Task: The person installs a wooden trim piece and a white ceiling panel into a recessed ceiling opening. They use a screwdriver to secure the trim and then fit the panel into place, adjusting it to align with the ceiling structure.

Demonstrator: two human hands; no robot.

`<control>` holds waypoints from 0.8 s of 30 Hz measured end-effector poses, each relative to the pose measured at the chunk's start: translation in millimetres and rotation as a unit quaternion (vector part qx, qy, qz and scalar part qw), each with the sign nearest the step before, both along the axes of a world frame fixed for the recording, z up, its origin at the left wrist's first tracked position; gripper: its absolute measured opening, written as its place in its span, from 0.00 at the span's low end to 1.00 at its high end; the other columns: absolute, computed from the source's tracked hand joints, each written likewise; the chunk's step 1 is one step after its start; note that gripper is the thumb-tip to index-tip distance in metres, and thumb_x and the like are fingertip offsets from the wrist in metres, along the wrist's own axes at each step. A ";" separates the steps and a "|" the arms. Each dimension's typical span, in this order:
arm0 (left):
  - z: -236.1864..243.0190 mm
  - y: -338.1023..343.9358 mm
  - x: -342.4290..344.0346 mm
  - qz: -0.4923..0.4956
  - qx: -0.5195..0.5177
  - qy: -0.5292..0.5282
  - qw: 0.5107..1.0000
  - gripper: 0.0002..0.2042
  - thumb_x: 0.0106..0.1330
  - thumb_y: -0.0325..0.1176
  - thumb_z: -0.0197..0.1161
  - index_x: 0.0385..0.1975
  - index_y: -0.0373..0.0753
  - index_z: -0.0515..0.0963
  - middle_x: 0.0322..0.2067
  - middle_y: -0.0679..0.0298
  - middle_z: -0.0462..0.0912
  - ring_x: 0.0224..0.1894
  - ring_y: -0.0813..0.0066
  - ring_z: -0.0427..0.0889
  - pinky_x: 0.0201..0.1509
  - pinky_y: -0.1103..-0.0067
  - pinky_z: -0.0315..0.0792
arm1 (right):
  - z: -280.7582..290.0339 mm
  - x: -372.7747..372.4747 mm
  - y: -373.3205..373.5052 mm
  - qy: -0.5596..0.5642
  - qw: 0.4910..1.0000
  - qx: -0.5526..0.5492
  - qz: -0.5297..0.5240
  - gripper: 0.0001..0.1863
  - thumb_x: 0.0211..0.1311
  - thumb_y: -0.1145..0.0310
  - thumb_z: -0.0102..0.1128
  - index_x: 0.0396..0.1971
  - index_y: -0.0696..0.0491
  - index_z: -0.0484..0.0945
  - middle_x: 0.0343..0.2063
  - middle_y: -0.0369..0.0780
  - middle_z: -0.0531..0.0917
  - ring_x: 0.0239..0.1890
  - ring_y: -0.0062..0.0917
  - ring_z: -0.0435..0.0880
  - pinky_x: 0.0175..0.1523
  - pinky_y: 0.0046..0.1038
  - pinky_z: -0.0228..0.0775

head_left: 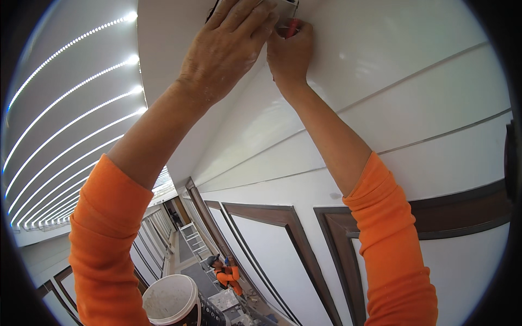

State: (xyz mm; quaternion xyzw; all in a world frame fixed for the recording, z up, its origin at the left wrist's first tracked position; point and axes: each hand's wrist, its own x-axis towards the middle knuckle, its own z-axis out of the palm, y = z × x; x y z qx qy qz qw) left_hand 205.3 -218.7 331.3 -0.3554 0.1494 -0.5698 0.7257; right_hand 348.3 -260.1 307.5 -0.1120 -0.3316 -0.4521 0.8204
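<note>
Both my arms, in orange sleeves pushed up to the forearms, reach overhead to the corner where the white wall meets the ceiling. My right hand (292,51) is closed around the red handle (292,27) of what looks like a flat scraper. My left hand (231,41), with pale smears on its skin, lies beside it, fingers close together over a flat plate (286,7) with a dark edge. The picture's upper rim cuts off the fingertips and most of this plate. Whether plate and handle are one tool, I cannot tell.
A white-rimmed bucket (169,296) smeared inside stands below my left arm. Far down, a person (225,274) in orange and a dark cap works near the wall, by a stepladder (193,239). Dark-framed panels (296,217) line the wall; light strips (70,49) cross the ceiling at left.
</note>
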 end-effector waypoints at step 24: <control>6.0 16.9 52.9 -0.048 -0.096 -0.049 0.993 0.31 0.70 0.34 0.50 0.73 0.33 0.61 0.77 0.59 0.54 0.81 0.63 0.46 0.85 0.59 0.36 | -13.0 3.7 -23.0 0.031 0.999 -0.015 -0.022 0.13 0.69 0.64 0.57 0.43 0.59 0.73 0.27 0.40 0.80 0.25 0.26 0.79 0.35 0.30 0.73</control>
